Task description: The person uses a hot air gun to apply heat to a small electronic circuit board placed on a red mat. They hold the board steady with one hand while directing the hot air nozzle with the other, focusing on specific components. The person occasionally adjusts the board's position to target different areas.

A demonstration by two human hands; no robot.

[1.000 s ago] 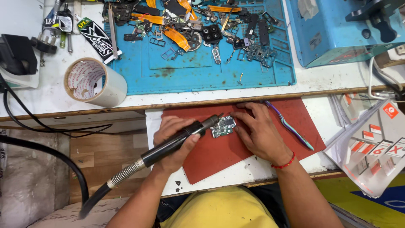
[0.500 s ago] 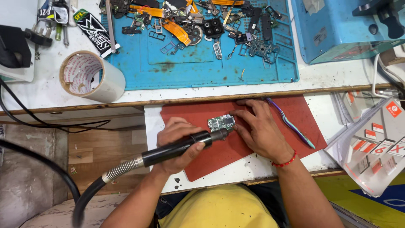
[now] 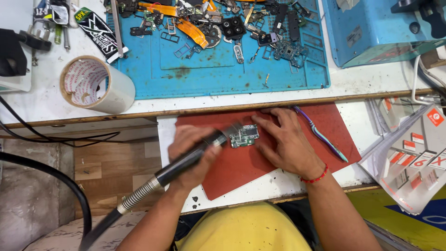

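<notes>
My left hand (image 3: 190,153) grips a black hot-air wand (image 3: 183,162) with a ribbed metal hose running down to the lower left. The nozzle tip sits right at the left edge of a small green circuit board (image 3: 245,135). The board lies on a red mat (image 3: 241,167) on a white pull-out shelf. My right hand (image 3: 285,142) rests flat on the mat with its fingers pressing on the board's right side. A red bead bracelet is on that wrist.
A purple and teal toothbrush (image 3: 320,135) lies on the mat's right part. Above, a blue work mat (image 3: 213,65) carries several phone parts. A tape roll (image 3: 95,83) stands at left, a blue box (image 3: 376,28) at upper right, plastic packets (image 3: 413,162) at right.
The wand has swung so its nozzle now sits at the board's left edge. My right hand has stayed on the board. The view has shifted slightly.
</notes>
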